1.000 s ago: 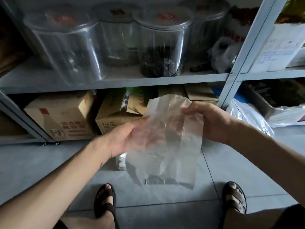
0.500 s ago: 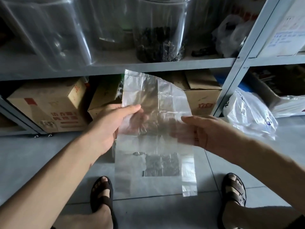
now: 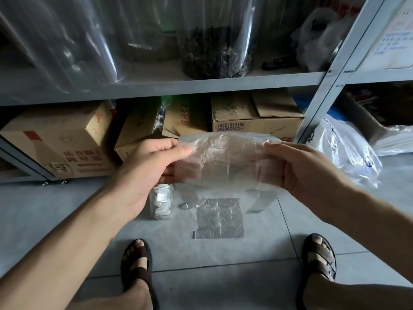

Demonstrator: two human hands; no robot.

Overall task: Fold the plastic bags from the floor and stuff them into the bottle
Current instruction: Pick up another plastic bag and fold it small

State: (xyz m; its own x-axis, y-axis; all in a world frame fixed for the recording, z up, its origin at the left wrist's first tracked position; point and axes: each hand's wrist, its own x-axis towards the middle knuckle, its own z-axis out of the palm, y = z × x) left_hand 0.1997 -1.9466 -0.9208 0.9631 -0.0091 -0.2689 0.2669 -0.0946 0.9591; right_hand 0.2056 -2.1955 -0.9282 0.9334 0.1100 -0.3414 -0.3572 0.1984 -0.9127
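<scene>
We lose the tops of the clear jars [image 3: 219, 36] past the upper edge, and they blur. The upper end of the bottle [image 3: 161, 203] sits behind the left hand [image 3: 145, 168]. Fingers of that hand and the right hand [image 3: 301, 171] show only dimly through the plastic bag [image 3: 223, 162].

A thin, crinkled clear plastic bag [image 3: 223, 159] is stretched in the air as a wide folded band, its ends pinched by the left hand [image 3: 154, 162] and right hand [image 3: 297, 168]. Below it, a flat clear bag [image 3: 219, 220] lies on the grey tiled floor [image 3: 223, 287], near a small clear plastic bottle [image 3: 161, 202] holding whitish folded plastic.
</scene>
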